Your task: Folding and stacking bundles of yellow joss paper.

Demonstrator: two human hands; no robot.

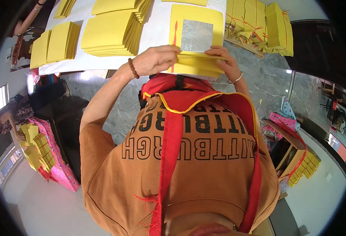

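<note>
Left hand: fingers curled, pinching the left near edge of the top sheet; a brown bead bracelet sits on its wrist

Right hand: fingers bent, pinching the right near edge of the same sheet; a thin bangle on its wrist

Top sheet: yellow paper with a silver foil square in its middle and a red streak down its left side; its near edge is lifted between both hands; it lies on top of a small pile of like yellow sheets at the near edge of the desk

Desk: white top, bearing all the paper

Stack: tall heap of plain yellow sheets, left of the foil sheet, well apart from the hands

Folded sheets: two lower yellow heaps, further left on the desk

Bundles: yellow paper tied with red string, to the right beyond the desk

Apron: red with yellow piping, worn over a brown shirt, below the hands

Pink box: on the floor at left, with more yellow paper in it

Carton: on the floor at right, open, with small yellow packs beside it
</note>
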